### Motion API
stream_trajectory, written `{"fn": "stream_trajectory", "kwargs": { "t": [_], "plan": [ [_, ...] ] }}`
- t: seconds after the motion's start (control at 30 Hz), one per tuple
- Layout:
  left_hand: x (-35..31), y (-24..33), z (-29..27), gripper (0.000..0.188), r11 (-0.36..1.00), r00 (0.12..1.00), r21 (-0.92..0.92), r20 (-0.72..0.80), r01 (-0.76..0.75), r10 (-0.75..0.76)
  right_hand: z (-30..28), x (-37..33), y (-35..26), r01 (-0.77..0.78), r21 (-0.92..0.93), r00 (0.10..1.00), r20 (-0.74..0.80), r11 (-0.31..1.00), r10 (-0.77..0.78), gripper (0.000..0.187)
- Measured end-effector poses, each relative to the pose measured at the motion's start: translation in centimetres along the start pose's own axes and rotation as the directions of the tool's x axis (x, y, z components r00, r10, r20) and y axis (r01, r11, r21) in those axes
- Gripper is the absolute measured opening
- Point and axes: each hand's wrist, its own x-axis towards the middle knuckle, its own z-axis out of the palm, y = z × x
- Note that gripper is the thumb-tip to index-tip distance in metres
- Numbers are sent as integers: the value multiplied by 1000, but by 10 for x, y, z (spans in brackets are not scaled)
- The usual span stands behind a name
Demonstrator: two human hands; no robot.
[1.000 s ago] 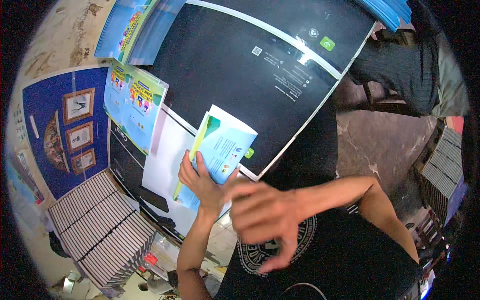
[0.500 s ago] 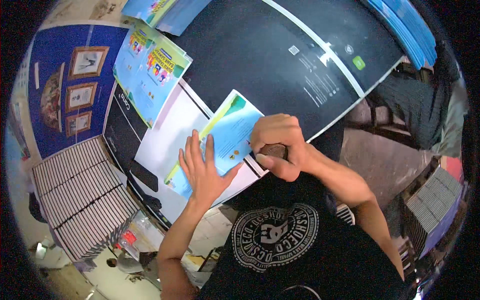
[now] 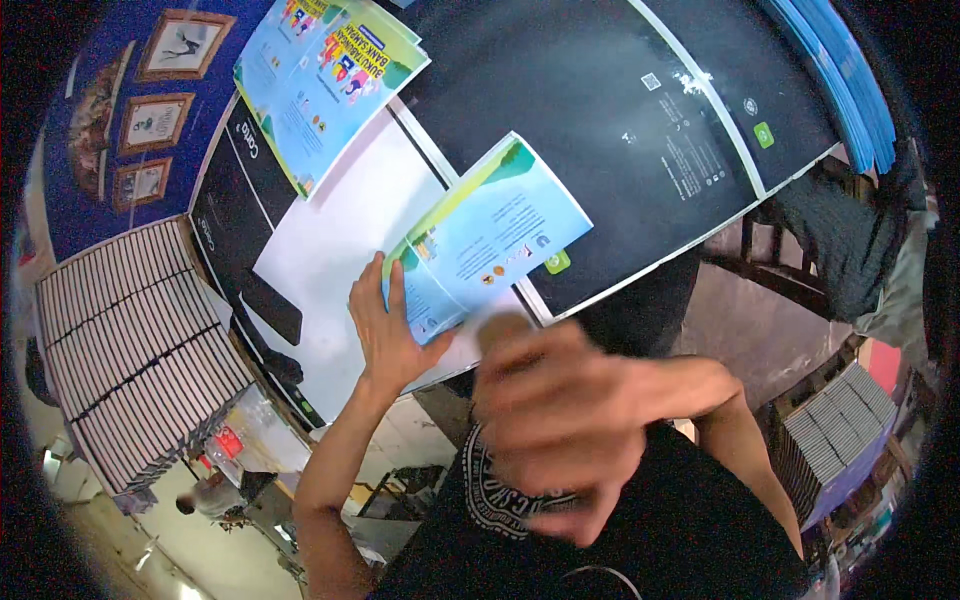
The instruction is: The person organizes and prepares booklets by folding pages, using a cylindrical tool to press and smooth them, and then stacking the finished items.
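Note:
A light blue printed booklet (image 3: 495, 215) with green and yellow along one edge lies on the white sheet and black board. My left hand (image 3: 385, 325) is at its lower left end, fingers extended and fingertips on the paper. Raised close to my chest, right of my left hand, is my right hand (image 3: 560, 420), blurred by motion. Its fist is closed round a brown, round-ended object (image 3: 503, 328), of which only one end shows; its kind is unclear.
More blue printed booklets (image 3: 330, 85) lie at the upper left. Blue stacked sheets (image 3: 835, 70) stand at the far right. The work surface is black printed board (image 3: 600, 100) with white strips. Striped stacks (image 3: 140, 350) stand at left, others (image 3: 840, 420) at right.
My right hand has lifted off the booklet toward me, still holding the brown object. The booklet appears shifted and turned slightly, while my left hand stays at its end. The view has tilted.

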Motion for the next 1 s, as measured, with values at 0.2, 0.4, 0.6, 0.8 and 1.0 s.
{"fn": "stream_trajectory", "kwargs": {
  "t": [0.2, 0.4, 0.6, 0.8, 1.0],
  "plan": [
    [-9, -4, 2, 116, 998, 999, -54, -21, 33, -34, 43, -46, 72, -175, -42, 982, 68, 984, 177, 29],
    [-3, -5, 6, 113, 999, 998, -23, -45, 35, -36, 35, -40, 61, -190, 1, 981, 49, 982, 190, 28],
    [-4, -1, -2, 110, 998, 998, -16, -38, 54, -54, 7, -32, 56, -171, -28, 985, -9, 985, 170, 28],
    [4, 7, -8, 98, 998, 997, -39, -55, 53, -55, -1, -33, 70, -273, -90, 962, 1, 958, 274, 19],
    [39, 32, -11, 104, 999, 999, 3, -5, 49, -49, -4, -31, 65, -302, -82, 953, -1, 950, 303, 19]
  ]
}}
